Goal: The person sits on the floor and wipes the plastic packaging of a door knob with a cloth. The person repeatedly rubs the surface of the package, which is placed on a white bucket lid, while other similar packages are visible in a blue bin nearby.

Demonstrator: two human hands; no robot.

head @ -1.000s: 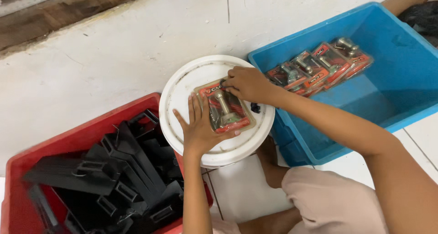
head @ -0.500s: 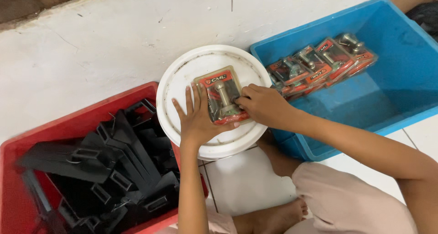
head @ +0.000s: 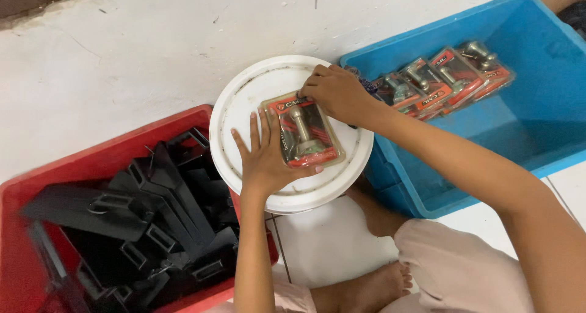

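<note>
A flat red-and-clear plastic blister pack with a metal knob-like fitting inside (head: 303, 134) lies on the round white plastic bucket lid (head: 244, 99), a little right of the lid's centre, its long side running from 11 o'clock to 5 o'clock. A red card strip with light lettering crosses the pack's top end, and red card shows along its lower edge.

The left hand (head: 265, 157) lies flat on the lid at the pack's 8 o'clock side, fingers spread and pointing to 12 o'clock, the thumb pressed along the pack's lower edge. The right hand (head: 337, 93) comes in from 4 o'clock; its fingers are curled together and pinch the pack's top right corner.

At 3 o'clock from the lid stands a blue rectangular plastic crate (head: 537, 139). Along its far side, a row of matching red blister packs with metal fittings (head: 442, 81) lies overlapped, slanting up toward 2 o'clock.

At 8 o'clock from the lid sits a red rectangular plastic crate (head: 18, 191), piled with black plastic angled brackets (head: 140, 215) lying in no order.

The lid overlaps the rims of both crates. White floor tiles (head: 122, 50) spread from 9 to 12 o'clock, and the person's bare feet show at 6 o'clock.
</note>
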